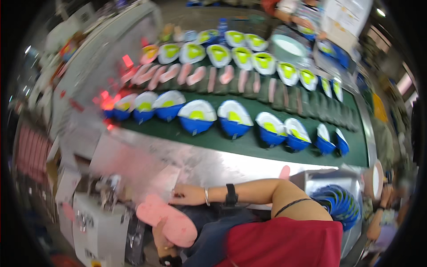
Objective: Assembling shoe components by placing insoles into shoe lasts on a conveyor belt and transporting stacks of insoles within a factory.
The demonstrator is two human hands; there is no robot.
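A pink insole-shaped piece (171, 222) is in my left hand (161, 236), whose fingers curl round its lower edge at the bottom of the view. Whether it is one layer or several I cannot tell. My right hand (190, 195) is beyond it, by the metal table's near edge, with curled fingers. What those fingers hold, if anything, is blurred. Just past that hand lies a pale sheet (164, 178) on the metal surface (209, 167). Another pink piece (284, 172) sticks up behind my right forearm.
Blue-and-white shoe uppers (197, 116) with yellow-green insides stand in rows on a green belt (187, 133). Between them lie pink strips (195, 75) and dark green pieces (307, 101). A bin of stacked blue uppers (336, 204) is at right, a white machine (100, 227) at left. People work nearby.
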